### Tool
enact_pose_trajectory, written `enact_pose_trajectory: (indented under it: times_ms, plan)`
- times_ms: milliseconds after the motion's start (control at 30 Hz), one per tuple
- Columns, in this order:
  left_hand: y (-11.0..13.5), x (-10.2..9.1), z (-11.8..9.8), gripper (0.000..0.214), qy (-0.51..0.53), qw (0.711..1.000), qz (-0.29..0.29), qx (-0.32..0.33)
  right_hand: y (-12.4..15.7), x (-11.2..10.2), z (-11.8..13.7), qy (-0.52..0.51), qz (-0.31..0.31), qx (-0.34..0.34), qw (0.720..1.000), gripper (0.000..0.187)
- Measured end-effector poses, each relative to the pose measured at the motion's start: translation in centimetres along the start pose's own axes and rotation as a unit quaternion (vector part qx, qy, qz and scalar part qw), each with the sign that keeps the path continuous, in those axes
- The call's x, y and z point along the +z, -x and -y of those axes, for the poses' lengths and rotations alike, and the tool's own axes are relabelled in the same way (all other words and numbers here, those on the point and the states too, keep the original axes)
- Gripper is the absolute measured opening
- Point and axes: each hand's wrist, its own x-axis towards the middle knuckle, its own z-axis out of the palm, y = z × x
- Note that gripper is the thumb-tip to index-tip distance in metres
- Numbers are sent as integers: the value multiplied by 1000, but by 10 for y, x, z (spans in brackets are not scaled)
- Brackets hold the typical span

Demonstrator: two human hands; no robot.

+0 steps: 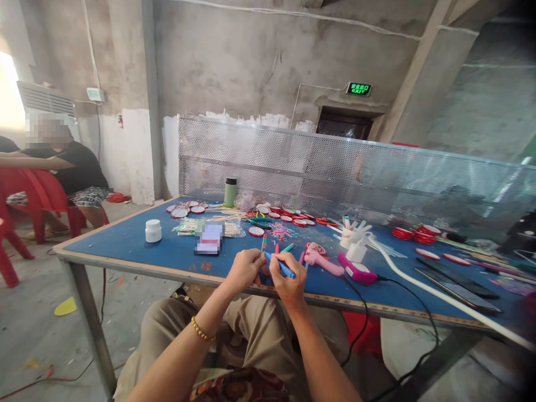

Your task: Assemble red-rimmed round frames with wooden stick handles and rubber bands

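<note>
My left hand (245, 268) is closed, pinching a thin stick (265, 241) whose upper end has red and green bands. In my right hand (288, 282) a blue marker pen (286, 269) is gripped like a writing tool, its tip end close to the stick and the left fingers. Both hands meet at the table's front edge, above my lap. Just beyond them lie a red marker (277, 248) and a green marker (287, 248). The lower part of the stick is hidden by my fingers.
On the blue table (121, 237) stand a white jar (153, 230), a phone (209, 239), a green bottle (230, 193) and a cup of sticks (347, 235). A pink glue gun (324, 261) lies right, with cables beyond. A perforated metal screen (268, 162) borders the back.
</note>
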Motion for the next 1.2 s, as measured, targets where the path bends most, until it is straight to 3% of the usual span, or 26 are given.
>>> enact_pose_trajectory:
  times_ms: [1200]
  plan:
    - [1, 0, 0, 31, 1, 1000, 1, -4, 0, 0, 0, 14, -8, -2, 1000, 13]
